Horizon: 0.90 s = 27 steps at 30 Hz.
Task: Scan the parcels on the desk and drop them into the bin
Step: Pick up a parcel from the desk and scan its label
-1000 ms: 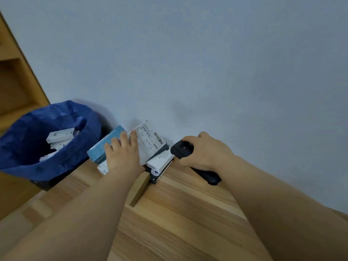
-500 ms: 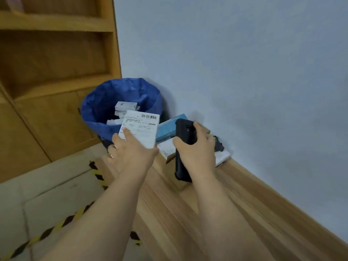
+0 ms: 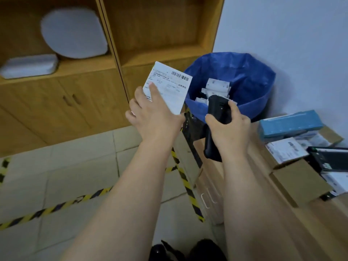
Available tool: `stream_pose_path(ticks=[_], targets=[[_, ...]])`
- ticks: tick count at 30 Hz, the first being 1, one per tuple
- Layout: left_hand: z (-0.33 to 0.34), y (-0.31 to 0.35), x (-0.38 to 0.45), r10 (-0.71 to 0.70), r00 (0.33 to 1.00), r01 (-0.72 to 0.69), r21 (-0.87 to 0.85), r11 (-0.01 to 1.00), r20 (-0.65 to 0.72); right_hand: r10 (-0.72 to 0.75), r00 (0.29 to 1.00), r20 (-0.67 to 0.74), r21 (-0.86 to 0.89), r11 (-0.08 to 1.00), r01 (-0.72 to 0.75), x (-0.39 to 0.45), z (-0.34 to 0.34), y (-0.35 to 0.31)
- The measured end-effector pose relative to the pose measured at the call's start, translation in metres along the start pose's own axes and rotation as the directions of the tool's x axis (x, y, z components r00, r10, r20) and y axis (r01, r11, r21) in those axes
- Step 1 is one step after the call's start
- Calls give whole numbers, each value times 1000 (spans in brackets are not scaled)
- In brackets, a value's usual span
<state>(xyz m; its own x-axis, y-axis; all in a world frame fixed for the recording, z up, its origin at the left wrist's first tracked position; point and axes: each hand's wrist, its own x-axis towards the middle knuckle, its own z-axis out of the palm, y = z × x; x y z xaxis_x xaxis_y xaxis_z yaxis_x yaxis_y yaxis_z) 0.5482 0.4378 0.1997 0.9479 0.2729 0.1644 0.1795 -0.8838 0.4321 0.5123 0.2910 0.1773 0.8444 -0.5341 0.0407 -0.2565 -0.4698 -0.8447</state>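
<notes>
Pinching a white labelled parcel (image 3: 170, 87) at ten o'clock of the blue-lined bin (image 3: 244, 76), the left hand (image 3: 152, 117) lifts it; right hand (image 3: 228, 129) grips the black scanner (image 3: 216, 108) beside it

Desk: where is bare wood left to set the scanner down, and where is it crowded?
Bare wood shows on the desk nearest the person, right of the right forearm and in front of the brown box. The far end by the wall is crowded with stacked boxes, the blue box on top.
</notes>
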Motion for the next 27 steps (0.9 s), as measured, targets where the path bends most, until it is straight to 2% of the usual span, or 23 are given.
stream_pose_path(ticks=[10, 19, 27], targets=[[31, -44, 127, -121, 991, 121, -4, 993, 58, -94, 991, 92, -37, 995, 98, 91, 113, -49], [83, -6, 286, -143, 988, 142, 20, 990, 61, -134, 977, 163, -20, 990, 139, 244, 199, -90], [133, 29, 396, -79, 986, 75, 27, 997, 145, -26, 994, 103, -59, 998, 33, 343, 248, -101]])
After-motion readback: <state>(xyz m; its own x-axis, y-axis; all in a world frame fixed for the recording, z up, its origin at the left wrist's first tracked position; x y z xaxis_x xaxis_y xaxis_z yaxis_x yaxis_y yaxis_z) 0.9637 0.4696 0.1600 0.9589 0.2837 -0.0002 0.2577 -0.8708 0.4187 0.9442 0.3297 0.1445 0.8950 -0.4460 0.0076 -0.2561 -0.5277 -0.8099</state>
